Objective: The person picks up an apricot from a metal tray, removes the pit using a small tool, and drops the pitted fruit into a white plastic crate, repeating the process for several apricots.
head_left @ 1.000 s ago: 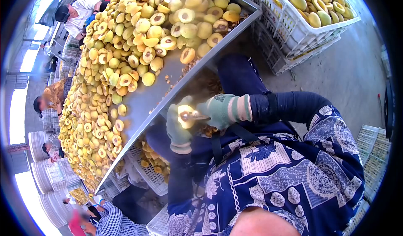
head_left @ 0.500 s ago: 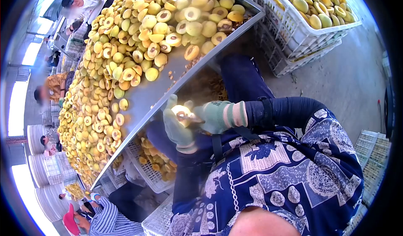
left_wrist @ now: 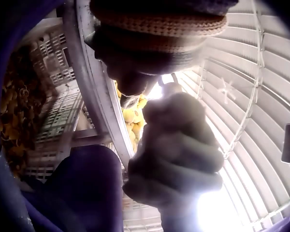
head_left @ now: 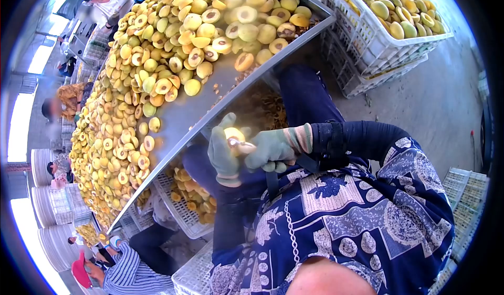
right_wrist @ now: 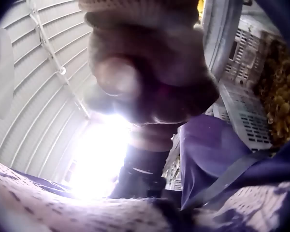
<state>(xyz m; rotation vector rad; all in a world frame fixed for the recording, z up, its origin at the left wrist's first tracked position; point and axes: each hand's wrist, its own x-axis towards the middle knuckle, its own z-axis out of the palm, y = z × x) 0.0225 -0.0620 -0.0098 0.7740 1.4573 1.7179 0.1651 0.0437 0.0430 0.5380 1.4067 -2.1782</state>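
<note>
In the head view my gloved left hand (head_left: 223, 153) holds a yellow peach half (head_left: 234, 134), its brown-centred cut face turned toward my other hand. Close beside it, my gloved right hand (head_left: 273, 149) grips a short tool (head_left: 245, 147) whose pale tip meets the cut face. Both gloves are green-grey with striped cuffs. Seen from the left wrist, my right hand (left_wrist: 176, 150) is a dark, backlit fist. The right wrist view has the back-lit right glove (right_wrist: 150, 72) filling its top, and the peach half is hidden there.
A metal table (head_left: 178, 124) heaped with peach halves (head_left: 126, 101) lies ahead, its raised edge near my hands. White crates (head_left: 367, 48) of fruit stand stacked at right. Another crate (head_left: 186, 216) sits below the table edge. Other workers (head_left: 118, 274) sit along the far side.
My two hands stay together, while the peach half tilts and shows less of its cut face. My right fingers now appear curled more plainly. The head view has shifted slightly.
</note>
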